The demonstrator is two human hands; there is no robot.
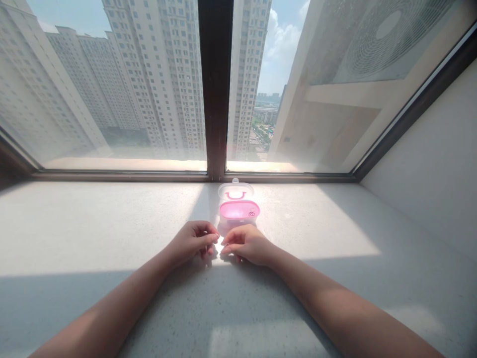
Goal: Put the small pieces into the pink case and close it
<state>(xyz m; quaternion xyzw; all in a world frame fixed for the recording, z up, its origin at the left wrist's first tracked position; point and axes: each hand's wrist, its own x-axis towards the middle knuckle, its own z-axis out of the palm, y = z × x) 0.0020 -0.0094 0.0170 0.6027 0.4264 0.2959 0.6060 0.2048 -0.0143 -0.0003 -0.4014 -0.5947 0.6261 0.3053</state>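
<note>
Open pink box (240,218) stands on a sunlit windowsill (93,233)

The box sits near the window, straight ahead of the person and just beyond both hands. Its clear lid (225,189) is swung back toward the glass and carries a curved pink handle (236,198). Inside the pink rim, at the right end, is a small dark curl; whether it is an object or a mark cannot be told.

The left hand (194,242) and the right hand (253,244) face each other in front of the box, a narrow bright gap between their fingertips. Each has its fingers bent and its thumb drawn near the index finger. Whether either pinches something tiny cannot be told, as glare washes out the gap. Both forearms reach in from the lower corners.

Sunlight falls in broad patches across the pale, speckled sill. A dark window frame (216,99) divides the panes. Outside rise tall apartment towers (160,69), and at upper right is a round fan grille (372,42). A white wall (436,164) closes the right side.
</note>
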